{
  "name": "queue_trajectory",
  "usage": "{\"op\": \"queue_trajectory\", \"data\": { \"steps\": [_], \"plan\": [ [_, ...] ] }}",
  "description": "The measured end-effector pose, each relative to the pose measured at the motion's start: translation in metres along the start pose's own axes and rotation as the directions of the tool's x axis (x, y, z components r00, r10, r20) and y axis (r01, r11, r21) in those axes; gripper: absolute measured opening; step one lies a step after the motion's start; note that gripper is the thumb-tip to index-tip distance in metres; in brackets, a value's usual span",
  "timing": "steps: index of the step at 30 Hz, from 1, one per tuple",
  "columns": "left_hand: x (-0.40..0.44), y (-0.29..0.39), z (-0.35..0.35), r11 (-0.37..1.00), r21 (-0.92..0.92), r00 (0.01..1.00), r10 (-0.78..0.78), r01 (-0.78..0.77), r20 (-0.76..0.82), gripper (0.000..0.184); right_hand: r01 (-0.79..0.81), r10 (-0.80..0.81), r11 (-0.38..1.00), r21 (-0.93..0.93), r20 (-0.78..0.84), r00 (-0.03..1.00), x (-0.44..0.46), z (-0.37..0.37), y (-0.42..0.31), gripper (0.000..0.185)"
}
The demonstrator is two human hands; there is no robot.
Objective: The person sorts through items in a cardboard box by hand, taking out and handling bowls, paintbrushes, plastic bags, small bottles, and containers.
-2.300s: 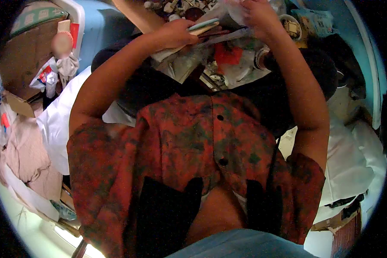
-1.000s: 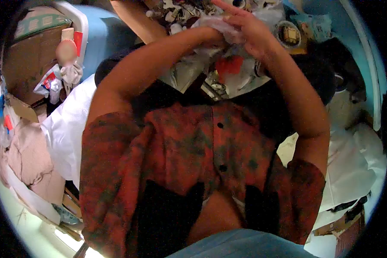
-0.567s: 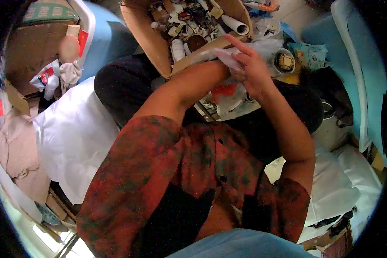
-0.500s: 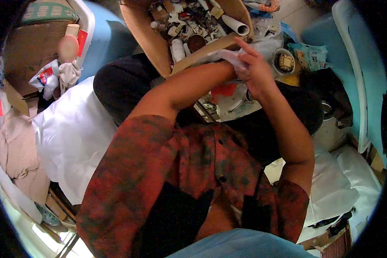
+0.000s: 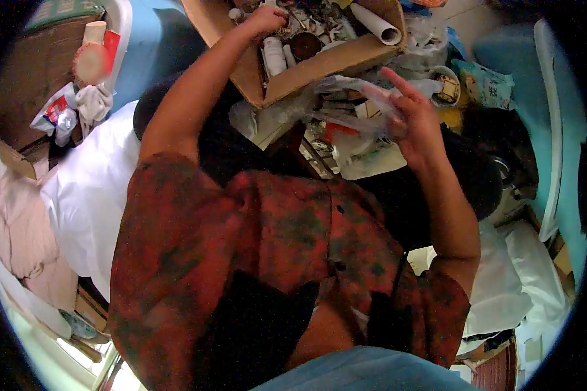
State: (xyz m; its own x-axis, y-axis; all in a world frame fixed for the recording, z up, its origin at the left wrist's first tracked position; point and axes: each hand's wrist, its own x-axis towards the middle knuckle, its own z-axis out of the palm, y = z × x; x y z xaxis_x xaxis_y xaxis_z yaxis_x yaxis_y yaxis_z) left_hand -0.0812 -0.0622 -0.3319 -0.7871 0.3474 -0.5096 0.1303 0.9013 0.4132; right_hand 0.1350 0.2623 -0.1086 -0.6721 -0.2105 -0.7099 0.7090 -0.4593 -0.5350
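Observation:
My left hand reaches into the cardboard box at the top, its fingers closed among small odds and ends. What it grips, if anything, is too small to make out. Closest to it are a white bottle and a round brown disc. To the right, my right hand grips a clear plastic bag, with one finger sticking out. The bag's mouth spreads open to the left, between my knees and in front of the box.
A white tube leans at the box's right corner. A cup and a light blue packet stand beyond my right hand. Blue bins flank me, the left one beside a large carton. White sacks lie at my sides.
My left hand has come away from the bag beside my right hand and moved up and left into the box. My right hand keeps hold of the bag, slightly further right and lower.

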Motion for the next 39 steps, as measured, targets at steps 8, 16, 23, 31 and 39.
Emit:
{"op": "queue_trajectory", "data": {
  "steps": [8, 16, 23, 31, 39],
  "plan": [
    [0.057, -0.023, 0.16, 0.941, 0.038, 0.942, -0.336, 0.336, -0.005, 0.039, -0.06, 0.057, 0.998, -0.01, -0.175, 0.983, 0.016, 0.011, -0.008, 0.041],
    [0.025, -0.01, 0.139, 0.988, 0.035, 0.97, -0.138, 0.147, -0.199, 0.042, -0.053, 0.056, 0.998, 0.023, -0.157, 0.986, 0.023, 0.005, -0.011, 0.043],
    [-0.013, 0.031, 0.027, 0.971, -0.191, 0.943, -0.19, 0.14, -0.275, 0.032, -0.006, 0.008, 1.0, 0.015, -0.153, 0.988, 0.021, 0.013, -0.011, 0.044],
    [-0.016, 0.039, -0.003, 0.952, 0.305, 0.829, 0.18, -0.012, -0.529, 0.028, 0.016, -0.019, 0.999, -0.037, -0.075, 0.997, 0.021, 0.011, -0.001, 0.043],
    [-0.058, 0.19, -0.069, 0.947, -0.241, 0.893, 0.086, -0.21, -0.442, 0.026, 0.053, -0.054, 0.998, -0.022, -0.044, 0.998, 0.025, -0.002, 0.02, 0.042]
  ]
}}
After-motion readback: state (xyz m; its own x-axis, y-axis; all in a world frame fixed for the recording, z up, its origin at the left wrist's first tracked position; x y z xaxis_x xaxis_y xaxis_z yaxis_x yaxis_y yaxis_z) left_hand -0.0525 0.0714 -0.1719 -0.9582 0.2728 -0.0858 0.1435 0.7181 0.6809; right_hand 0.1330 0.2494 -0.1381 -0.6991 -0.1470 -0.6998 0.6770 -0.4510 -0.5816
